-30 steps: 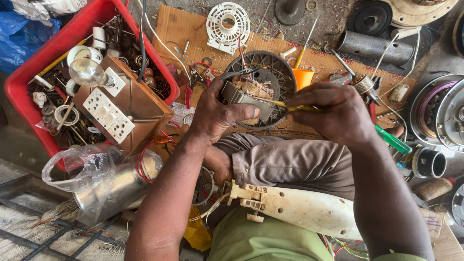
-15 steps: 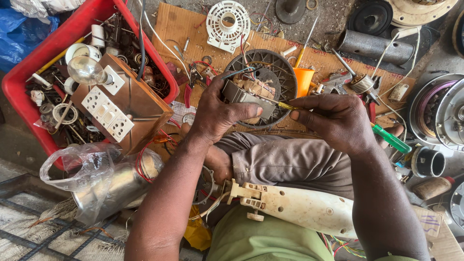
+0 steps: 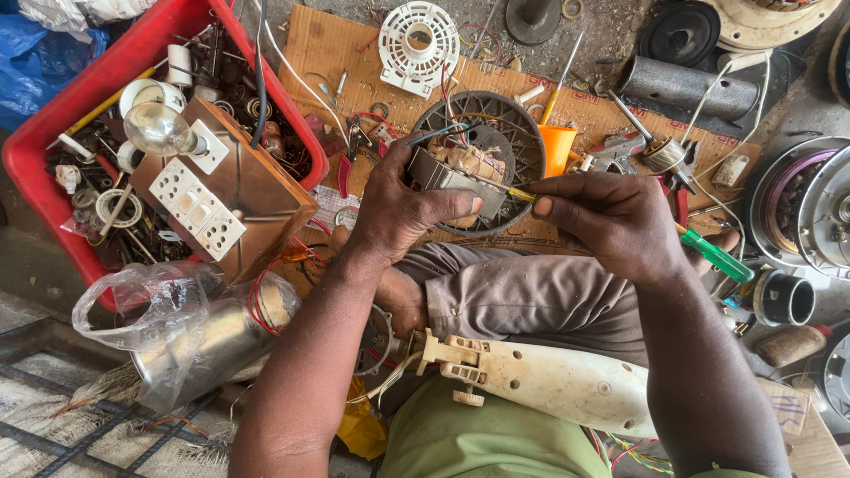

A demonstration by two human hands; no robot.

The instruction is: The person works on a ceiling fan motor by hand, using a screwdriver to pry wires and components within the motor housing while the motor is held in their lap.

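As wires trail, grey motor [image 3: 452,177] shows copper windings.

Grey fan motor [image 3: 460,177], green-handled screwdriver [image 3: 708,252]

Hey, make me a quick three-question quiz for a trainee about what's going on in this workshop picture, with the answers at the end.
1. True or false: the left hand grips the small motor over the round grille.
2. Which tool does the right hand hold? A) pliers B) a screwdriver with a green handle C) a hammer
3. Fill in: the wooden switch board leans on the edge of the red ____.

Key
1. True; the fingers wrap the motor's near side.
2. B; the screwdriver has its tip at the motor.
3. Crate, which is filled with small parts.
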